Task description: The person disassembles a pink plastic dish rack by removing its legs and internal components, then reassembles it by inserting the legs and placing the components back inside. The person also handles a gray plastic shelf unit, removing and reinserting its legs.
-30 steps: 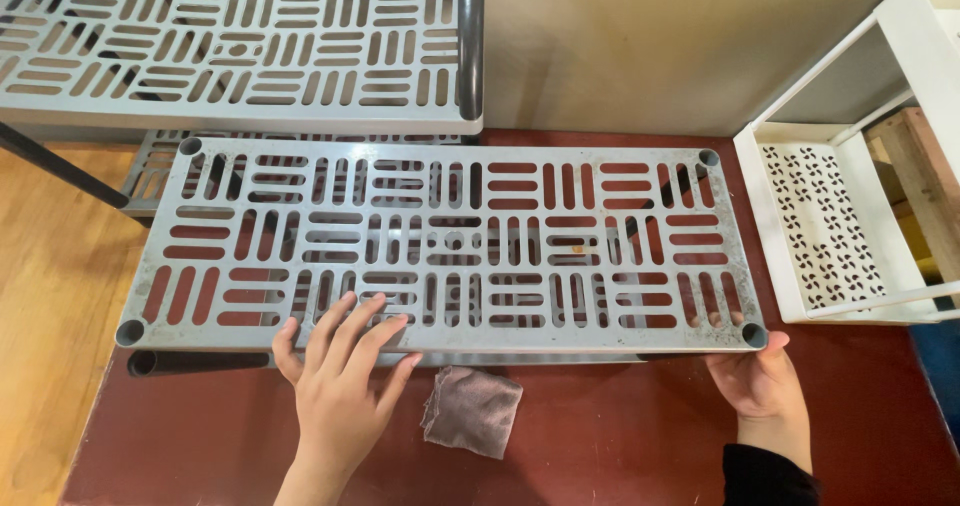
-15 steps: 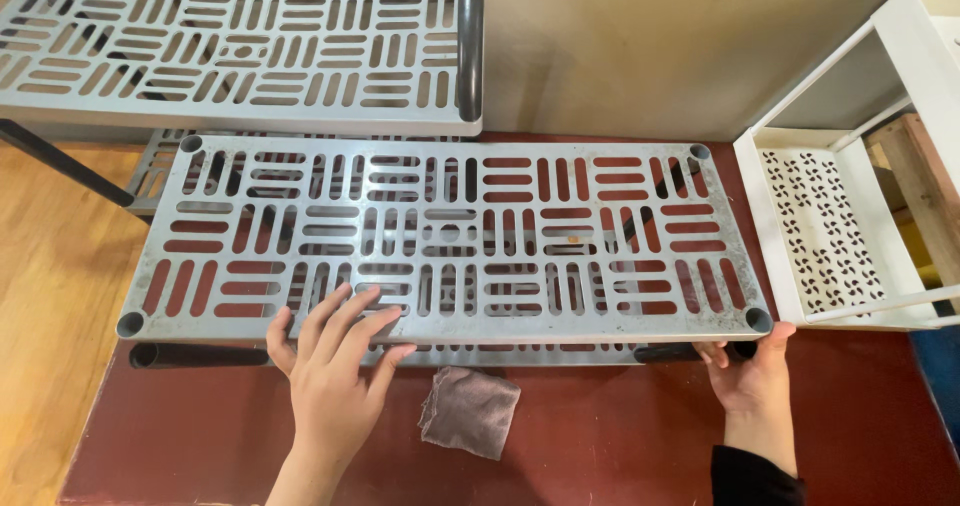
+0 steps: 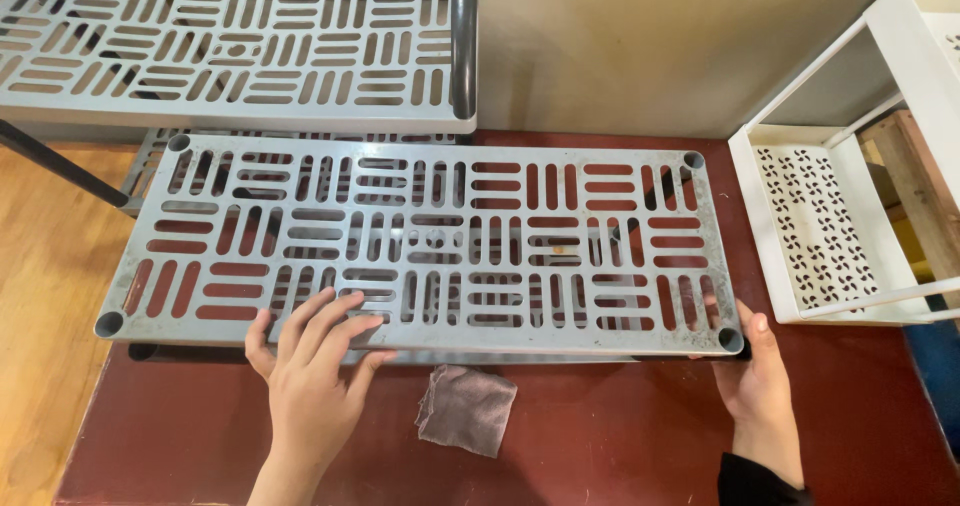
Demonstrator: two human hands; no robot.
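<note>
Taking the grey slotted shelf panel (image 3: 430,246) in the middle as the landmark, the far left of the view shows a strip of pale wooden floor (image 3: 45,296) running beside the panel's left end, with a dark metal leg (image 3: 60,166) slanting across it. Behind the panel's left half, and higher, sits a second grey slotted shelf (image 3: 230,51) of the same pattern, with a dark upright post (image 3: 462,41) at its right corner. The panel itself lies flat and level over a dark red table (image 3: 620,436), its near long edge toward the person and a round socket hole at each corner. The left hand (image 3: 310,376) rests at the panel's near edge, left of centre, fingers spread flat over the slots on top and thumb out to the side; it presses on the surface rather than closing round it. Just in front of the panel, right of that hand, a small crumpled brownish cloth (image 3: 467,408) lies on the table, touching neither hand. At the panel's near right corner the right hand (image 3: 762,381) cups the edge from the side, thumb up beside the corner socket, the fingers mostly hidden beneath, so how firmly it grips cannot be told. Right of the panel, well clear of it, stands a white rack (image 3: 850,216) with a perforated tray.
</note>
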